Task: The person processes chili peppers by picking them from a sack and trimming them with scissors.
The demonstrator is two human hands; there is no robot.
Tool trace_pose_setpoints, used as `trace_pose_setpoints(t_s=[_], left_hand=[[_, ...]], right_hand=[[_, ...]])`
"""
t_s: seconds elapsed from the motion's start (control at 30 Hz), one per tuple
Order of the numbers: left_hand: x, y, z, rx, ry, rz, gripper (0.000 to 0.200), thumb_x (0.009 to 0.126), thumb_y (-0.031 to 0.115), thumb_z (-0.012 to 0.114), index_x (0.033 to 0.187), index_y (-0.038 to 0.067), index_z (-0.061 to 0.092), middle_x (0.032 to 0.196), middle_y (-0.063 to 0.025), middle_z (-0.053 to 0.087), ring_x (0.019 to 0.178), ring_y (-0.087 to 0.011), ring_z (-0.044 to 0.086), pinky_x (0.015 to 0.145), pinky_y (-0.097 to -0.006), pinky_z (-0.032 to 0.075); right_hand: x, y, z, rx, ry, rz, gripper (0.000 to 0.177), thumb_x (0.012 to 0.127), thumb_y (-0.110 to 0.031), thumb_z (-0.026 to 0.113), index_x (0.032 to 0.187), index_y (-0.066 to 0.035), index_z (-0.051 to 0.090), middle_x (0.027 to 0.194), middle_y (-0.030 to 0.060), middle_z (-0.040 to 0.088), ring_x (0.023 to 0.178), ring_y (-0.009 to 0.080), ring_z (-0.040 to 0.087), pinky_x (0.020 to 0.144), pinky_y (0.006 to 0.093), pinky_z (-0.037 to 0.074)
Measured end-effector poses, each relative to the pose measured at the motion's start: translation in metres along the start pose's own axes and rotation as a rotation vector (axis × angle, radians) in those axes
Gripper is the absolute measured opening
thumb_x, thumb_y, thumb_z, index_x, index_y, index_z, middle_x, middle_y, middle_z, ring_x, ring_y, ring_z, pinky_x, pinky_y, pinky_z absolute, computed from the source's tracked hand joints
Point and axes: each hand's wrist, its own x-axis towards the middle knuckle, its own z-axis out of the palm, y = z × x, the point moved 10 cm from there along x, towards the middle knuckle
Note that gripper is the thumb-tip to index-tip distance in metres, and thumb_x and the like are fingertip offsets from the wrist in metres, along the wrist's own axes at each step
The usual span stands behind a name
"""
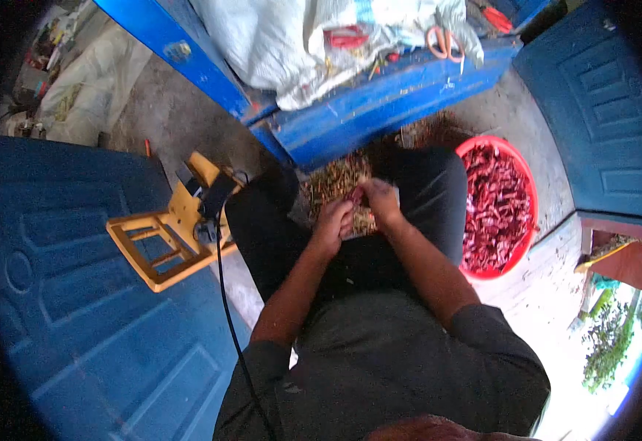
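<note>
The small red dried chilli pod (355, 195) sits right at the meeting point of the two hands, out in front of the body above the gap between the knees, so neither hand has any reach to it. The left hand (333, 224) is curled into a loose fist with its fingertips closed on the near end of the pod. The right hand (381, 200) comes in from the other side, a little farther forward, and pinches the far end. The pod is too small to read well, but its long axis seems to run across from one hand to the other, roughly side to side. Directly below and just beyond the hands, a heap of pale stalks and seeds (336, 180) lies on the floor between the legs. The round red plastic basin (494, 139), filled with more red chillies, stands on the floor just beside the right knee, so the right hand is clearly the nearer one to it; the left hand would have to cross the lap. Ahead stands a blue-painted wooden tabletop (380, 103) bearing a white woven sack (277, 44) and orange-handled scissors (444, 42), well apart from both hands. A yellow wooden stool (161, 246) lies tipped by the left leg.
</note>
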Motion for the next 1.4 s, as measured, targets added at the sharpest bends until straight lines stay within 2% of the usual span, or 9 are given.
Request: trace_pose_setpoints(t_s=[0.17, 0.37, 0.53, 0.7, 0.93, 1.03, 1.1, 1.33, 1.4], left_hand=[[0.003, 0.001, 0.007, 0.039, 0.007, -0.029, 0.016, 0.098, 0.02, 0.054, 0.085, 0.014, 0.047, 0.062, 0.0075, 0.036, 0.05, -0.0055, 0.033, 0.044, -0.0252, 0.024], [0.013, 0.01, 0.022, 0.016, -0.083, 0.066, 0.019, 0.098, 0.019, 0.052, 0.107, 0.005, 0.059, 0.06, 0.0074, 0.038, 0.046, -0.0054, 0.032, 0.042, -0.024, 0.023], [0.02, -0.001, 0.019, -0.006, -0.049, 0.042, 0.01, 0.097, 0.018, 0.053, 0.095, 0.009, 0.055, 0.061, 0.0065, 0.038, 0.046, -0.0055, 0.032, 0.042, -0.0238, 0.024], [0.02, -0.005, 0.009, -0.002, 0.029, 0.023, 0.016, 0.095, 0.018, 0.054, 0.081, 0.013, 0.047, 0.062, 0.0054, 0.039, 0.046, -0.006, 0.032, 0.041, -0.0243, 0.024], [0.017, -0.007, 0.005, 0.007, 0.033, -0.003, 0.021, 0.094, 0.018, 0.054, 0.077, 0.014, 0.045, 0.061, 0.0051, 0.039, 0.046, -0.0075, 0.032, 0.043, -0.0264, 0.025], [0.017, -0.003, 0.007, -0.002, 0.049, -0.002, 0.019, 0.094, 0.018, 0.054, 0.078, 0.013, 0.046, 0.06, 0.0052, 0.038, 0.045, -0.0075, 0.032, 0.043, -0.0266, 0.025], [0.016, 0.0, 0.009, 0.011, 0.061, 0.0, 0.017, 0.094, 0.018, 0.053, 0.079, 0.012, 0.047, 0.06, 0.0053, 0.038, 0.045, -0.0076, 0.031, 0.043, -0.0268, 0.025], [0.009, 0.013, 0.006, -0.034, -0.015, 0.049, 0.011, 0.093, 0.017, 0.052, 0.087, 0.008, 0.052, 0.058, 0.0054, 0.037, 0.044, -0.0078, 0.033, 0.042, -0.0253, 0.025], [-0.002, 0.024, -0.007, -0.066, -0.022, 0.068, 0.01, 0.093, 0.016, 0.051, 0.088, 0.008, 0.052, 0.058, 0.0054, 0.037, 0.044, -0.0079, 0.033, 0.041, -0.025, 0.026]], right_hand=[[-0.006, 0.014, 0.02, 0.484, -0.181, 0.317, 0.024, 0.1, -0.027, 0.058, 0.083, -0.011, 0.061, 0.077, 0.004, 0.063, 0.07, 0.0184, 0.06, 0.069, 0.0359, 0.051], [-0.003, 0.014, 0.016, 0.58, -0.138, 0.385, 0.024, 0.102, -0.027, 0.056, 0.086, -0.01, 0.061, 0.078, 0.0033, 0.062, 0.071, 0.0177, 0.059, 0.069, 0.034, 0.05], [0.003, 0.021, 0.007, 0.598, -0.085, 0.373, 0.023, 0.1, -0.028, 0.059, 0.086, -0.009, 0.062, 0.079, 0.0033, 0.063, 0.071, 0.0164, 0.06, 0.065, 0.0321, 0.05], [0.012, -0.008, -0.02, -0.353, 0.12, -0.002, 0.034, 0.097, -0.031, 0.063, 0.08, -0.001, 0.066, 0.071, 0.0059, 0.066, 0.064, 0.0149, 0.062, 0.058, 0.0333, 0.049], [-0.006, -0.051, -0.014, -0.837, 0.254, -0.487, 0.038, 0.096, -0.033, 0.065, 0.082, 0.002, 0.068, 0.068, 0.0099, 0.067, 0.062, 0.0169, 0.063, 0.059, 0.0356, 0.049], [0.009, -0.025, -0.023, -0.531, 0.169, -0.13, 0.035, 0.097, -0.033, 0.064, 0.08, -0.002, 0.067, 0.069, 0.0056, 0.066, 0.064, 0.016, 0.062, 0.059, 0.0347, 0.048], [0.01, 0.008, -0.016, 0.111, 0.032, 0.2, 0.027, 0.098, -0.031, 0.062, 0.082, -0.01, 0.065, 0.072, 0.0007, 0.063, 0.064, 0.0147, 0.058, 0.058, 0.0323, 0.046], [0.026, 0.019, -0.036, 0.591, 0.05, 0.331, 0.022, 0.098, -0.034, 0.062, 0.098, -0.012, 0.06, 0.082, -0.0037, 0.056, 0.065, 0.0077, 0.049, 0.058, 0.0269, 0.04], [0.021, -0.014, -0.04, 0.45, 0.056, 0.282, 0.02, 0.097, -0.033, 0.064, 0.094, -0.014, 0.059, 0.079, -0.003, 0.057, 0.065, 0.0109, 0.05, 0.059, 0.027, 0.042]])
